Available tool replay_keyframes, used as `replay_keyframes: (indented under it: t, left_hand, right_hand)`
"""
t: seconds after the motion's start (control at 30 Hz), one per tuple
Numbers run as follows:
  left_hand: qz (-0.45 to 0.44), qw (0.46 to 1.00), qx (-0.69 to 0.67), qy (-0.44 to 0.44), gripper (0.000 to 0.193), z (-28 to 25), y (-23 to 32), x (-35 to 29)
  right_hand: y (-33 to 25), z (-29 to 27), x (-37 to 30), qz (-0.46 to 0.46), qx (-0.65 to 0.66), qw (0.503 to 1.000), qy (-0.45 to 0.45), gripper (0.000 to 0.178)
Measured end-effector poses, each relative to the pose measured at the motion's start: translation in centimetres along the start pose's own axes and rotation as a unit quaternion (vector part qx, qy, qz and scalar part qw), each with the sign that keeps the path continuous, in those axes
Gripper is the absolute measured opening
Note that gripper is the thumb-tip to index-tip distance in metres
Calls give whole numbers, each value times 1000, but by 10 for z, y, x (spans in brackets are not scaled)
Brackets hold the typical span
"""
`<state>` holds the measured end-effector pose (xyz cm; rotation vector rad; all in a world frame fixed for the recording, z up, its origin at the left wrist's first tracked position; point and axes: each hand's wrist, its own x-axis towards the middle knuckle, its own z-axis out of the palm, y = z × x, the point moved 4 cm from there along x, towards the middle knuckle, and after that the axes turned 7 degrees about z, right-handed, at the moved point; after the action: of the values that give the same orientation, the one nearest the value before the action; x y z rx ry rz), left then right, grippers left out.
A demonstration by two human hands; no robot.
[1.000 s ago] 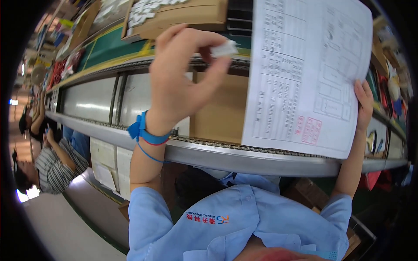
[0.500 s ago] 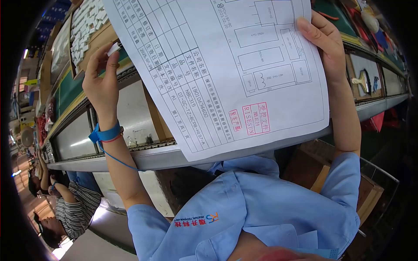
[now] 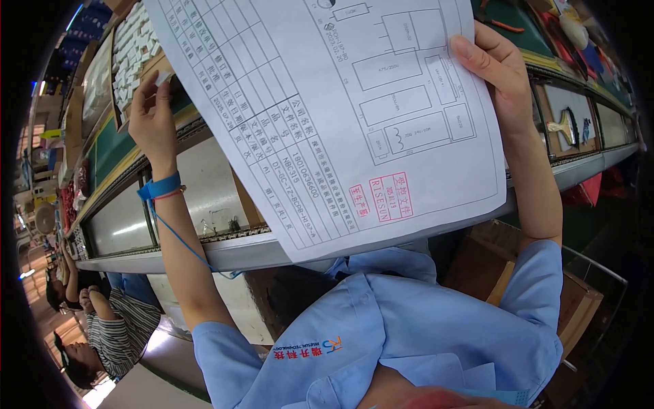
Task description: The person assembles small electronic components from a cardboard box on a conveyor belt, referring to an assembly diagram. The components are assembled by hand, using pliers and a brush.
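Note:
A large white paper sheet (image 3: 320,198) with a printed table, a line drawing and red stamps hangs in front of me. My right hand (image 3: 501,75) grips its right edge, thumb on the printed face. My left hand (image 3: 153,112), with a blue wrist strap (image 3: 163,189) on its wrist, pinches a small white block (image 3: 162,78) between thumb and fingertips. That hand is beside the near edge of a box of several similar white blocks (image 3: 133,51). The sheet hides much of the bench behind it.
A metal conveyor rail (image 3: 116,262) runs across in front of me, with pale boards in its track. On the right lie a brush (image 3: 564,127) and red-handled pliers (image 3: 503,26). Cardboard boxes (image 3: 484,262) stand below the rail. Another person in a striped shirt (image 3: 119,327) is at far left.
My left hand has moved slightly left with the white block, closer to the box of blocks. The sheet and my right hand have shifted a little left.

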<state>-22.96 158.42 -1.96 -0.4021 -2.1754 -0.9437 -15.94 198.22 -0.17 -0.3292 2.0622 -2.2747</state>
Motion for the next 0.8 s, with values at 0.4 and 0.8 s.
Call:
replay_keyframes:
  t: [0.4,0.8]
  left_hand:
    - [-53,998,14,17,33,9,-38,30]
    - [-26,993,-114,-29,33,7,52,16]
  right_hand:
    - [10,2,5,28,-8,1000,-9,31]
    - [9,6,7,18,0,1000,-24,29]
